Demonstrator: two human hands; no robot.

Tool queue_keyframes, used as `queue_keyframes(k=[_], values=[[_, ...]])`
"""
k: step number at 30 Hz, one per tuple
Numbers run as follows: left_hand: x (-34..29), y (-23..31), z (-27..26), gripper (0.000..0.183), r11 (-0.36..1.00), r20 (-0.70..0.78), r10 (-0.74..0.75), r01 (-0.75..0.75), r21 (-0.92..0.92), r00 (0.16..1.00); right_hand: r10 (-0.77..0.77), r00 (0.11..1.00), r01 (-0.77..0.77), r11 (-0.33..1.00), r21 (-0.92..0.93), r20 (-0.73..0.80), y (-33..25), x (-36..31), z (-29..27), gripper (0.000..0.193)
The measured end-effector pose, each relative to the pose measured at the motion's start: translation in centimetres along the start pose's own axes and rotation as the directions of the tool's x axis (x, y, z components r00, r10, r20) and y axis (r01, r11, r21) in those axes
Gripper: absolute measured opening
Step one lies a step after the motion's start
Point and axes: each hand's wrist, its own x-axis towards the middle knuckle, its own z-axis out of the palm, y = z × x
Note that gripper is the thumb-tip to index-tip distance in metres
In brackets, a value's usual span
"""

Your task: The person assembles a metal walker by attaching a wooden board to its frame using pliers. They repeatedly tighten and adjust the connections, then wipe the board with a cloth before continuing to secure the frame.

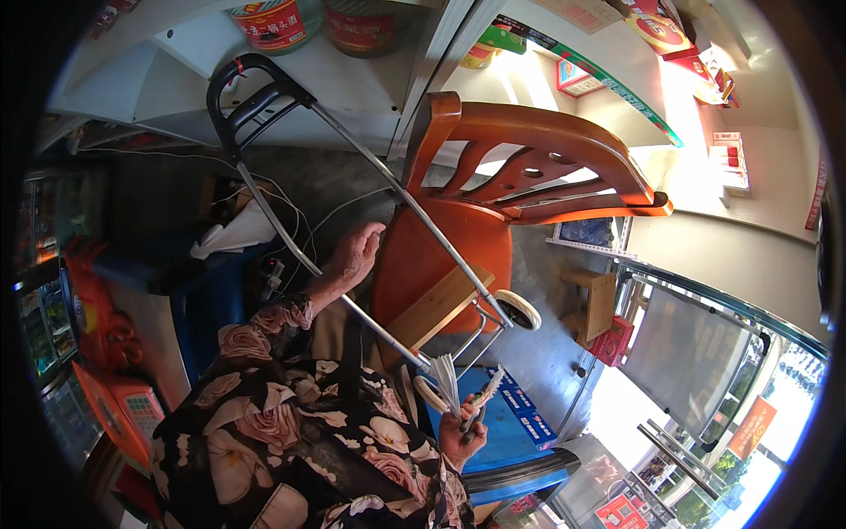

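Observation:
A folding hand cart leans across the middle, its black looped handle (256, 104) at the upper left and its metal tubes (379, 161) running down to two pale-rimmed wheels (515, 310). My left hand (357, 253) is between the two tubes, fingers loosely bent, nothing visible in it; its forearm crosses the nearer tube. Close to the lower wheel, my right hand (462, 438) is closed around a bunch of thin white strips (448, 381) that fan upward. A small dark piece shows by its fingers, too small to name.
An orange-brown wooden chair (467, 238) stands just beyond the cart, with a light wooden board (441, 309) before its seat. A blue box (507, 428) lies at lower right. A small wooden stool (592, 300) and red box (612, 341) are further right. Shelves hold large jars (271, 26).

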Motion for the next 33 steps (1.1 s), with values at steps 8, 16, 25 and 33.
queue_keyframes(k=[8, 16, 25, 33], values=[[0.8, -6.2, -8.7, 0.067, 0.885, -0.705, 0.039, 0.303, 0.354, 0.709, 0.023, 0.999, -0.028, 0.967, -0.253, -0.021, -3.6, 0.6, -2.4, 0.060], [4.3, -15.0, -13.7, 0.033, 0.408, -0.194, -0.833, 0.340, -0.848, 0.517, -0.103, 0.978, 0.045, 0.953, -0.298, -0.182, -4.2, 1.3, -6.3, 0.044], [3.4, -9.1, -15.1, 0.026, 0.416, -0.124, -0.769, 0.343, -0.842, 0.627, -0.314, 0.926, 0.235, 0.914, -0.329, -0.210, -5.7, 1.4, -11.3, 0.036], [-0.5, -3.4, -16.2, 0.028, 0.445, -0.216, -0.825, 0.364, -0.818, 0.522, -0.592, 0.761, 0.438, 0.769, -0.465, -0.263, -9.4, 3.1, -14.4, 0.051]])
